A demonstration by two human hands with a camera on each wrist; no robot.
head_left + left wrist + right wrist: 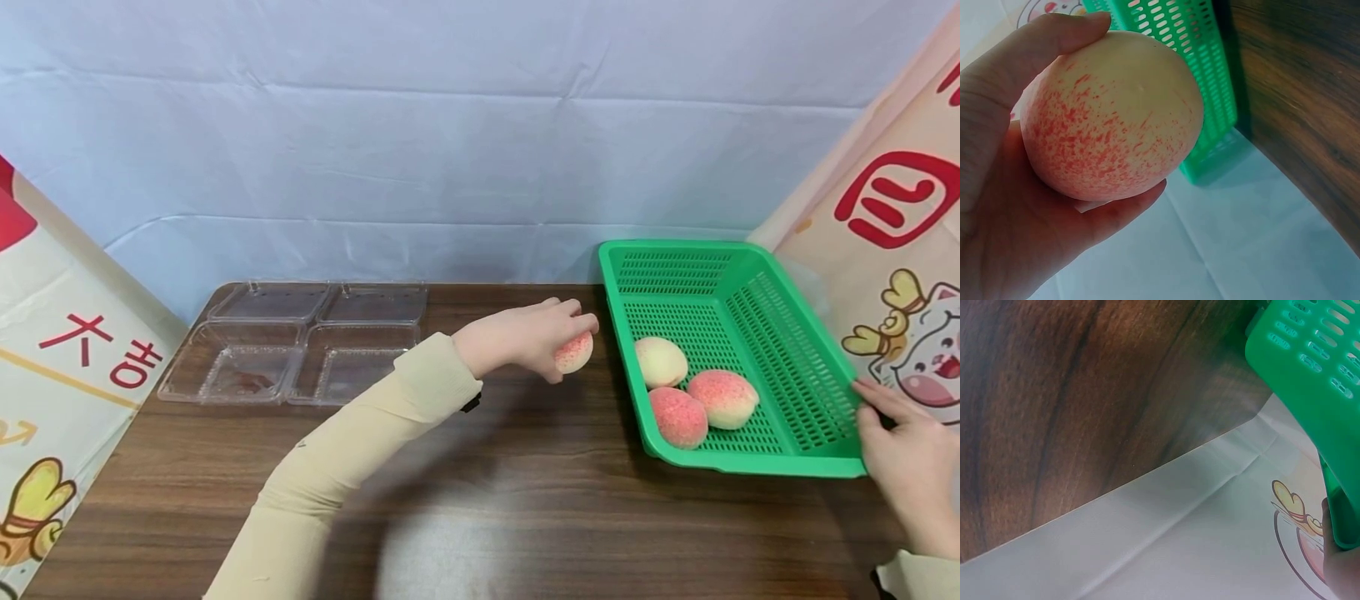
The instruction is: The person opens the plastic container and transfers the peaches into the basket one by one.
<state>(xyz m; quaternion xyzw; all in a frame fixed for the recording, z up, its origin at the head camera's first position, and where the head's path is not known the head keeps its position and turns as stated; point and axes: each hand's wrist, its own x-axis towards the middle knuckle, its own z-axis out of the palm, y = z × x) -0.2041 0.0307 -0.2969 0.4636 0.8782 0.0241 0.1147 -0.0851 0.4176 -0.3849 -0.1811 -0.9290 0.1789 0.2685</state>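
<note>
My left hand holds a pale peach with red speckles above the table, just left of the green basket. In the left wrist view, thumb and fingers curl round the sides of this peach. My right hand grips the rim of the green plastic basket at its near right corner; only part of that hand shows in the right wrist view. Inside the basket, against its left side, lie a cream peach, a pink-and-cream peach and a redder peach.
Clear plastic containers with several compartments stand at the left back of the brown wooden table. A pale cloth hangs behind the table. Printed cloths flank it on both sides, the right one close to the basket.
</note>
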